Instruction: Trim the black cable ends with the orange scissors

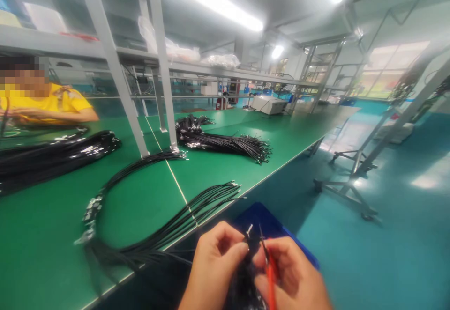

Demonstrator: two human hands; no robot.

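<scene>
L hand [214, 265] curled low at frame btm, just off the green surface [52, 235] edge, fingers pinched on a black wire [248, 233] w/ metal tip pointing up. R hand [293, 275] beside it, fingers clamped on a red-handled tool [270, 277], tip near wire end. Blue bin [270, 223] behind.

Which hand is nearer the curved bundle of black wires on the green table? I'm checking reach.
Left. The left hand sits just right of the curved bundle of black wires; the right hand is farther right.
</scene>
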